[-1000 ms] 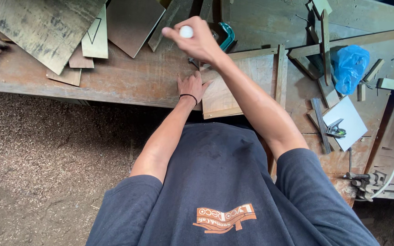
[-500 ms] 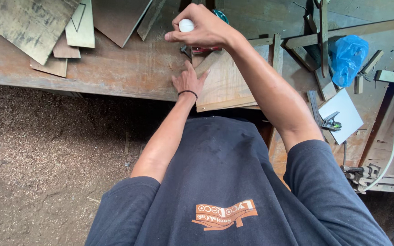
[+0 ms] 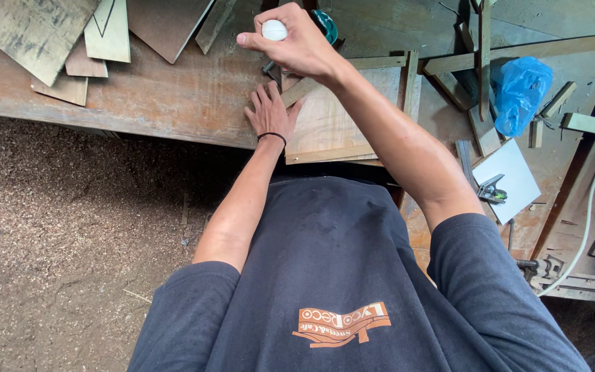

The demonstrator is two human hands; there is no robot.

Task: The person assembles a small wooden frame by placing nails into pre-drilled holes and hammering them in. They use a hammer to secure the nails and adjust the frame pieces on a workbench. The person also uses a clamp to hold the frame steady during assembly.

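Right hand [image 3: 297, 45] fisted around a white knob [image 3: 274, 29], some tool upright over the strip [image 3: 301, 91]. Left hand [image 3: 270, 110] spread flat, pinning strip and board [image 3: 339, 117] near the bench [image 3: 173, 96] edge. Fingers [image 3: 259, 96] right beside the tool tip, so one slip probably means a jab. Offcuts [image 3: 70, 41] further left, blue bag [image 3: 518, 93] right.

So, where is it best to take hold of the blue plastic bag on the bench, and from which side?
Probably at the top of the blue plastic bag, pinching the soft crumpled film from above. Wooden strips lie close on its left and lower right, so a sideways approach looks cramped. Both the left hand and right hand are busy elsewhere.
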